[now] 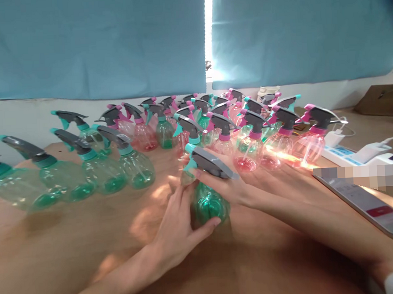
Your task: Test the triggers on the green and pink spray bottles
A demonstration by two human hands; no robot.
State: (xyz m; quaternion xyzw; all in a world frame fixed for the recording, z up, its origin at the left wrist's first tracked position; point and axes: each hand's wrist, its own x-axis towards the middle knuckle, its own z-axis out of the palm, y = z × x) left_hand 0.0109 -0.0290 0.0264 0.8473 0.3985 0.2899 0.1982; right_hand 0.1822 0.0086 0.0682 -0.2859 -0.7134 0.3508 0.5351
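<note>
A green translucent spray bottle [208, 203] stands on the wooden table [89, 240] just in front of me. My left hand [179, 227] wraps around its round body from the left, thumb across the front. My right hand [226, 185] grips the grey trigger head [210, 163] with its teal nozzle on top of the same bottle. Both forearms stretch across the table toward it.
Several green spray bottles [95, 170] stand at the left, and several pink ones [275, 147] at the back right. A white power strip [358, 154] and a phone [370, 203] lie at the right. Blue curtains [95, 42] hang behind.
</note>
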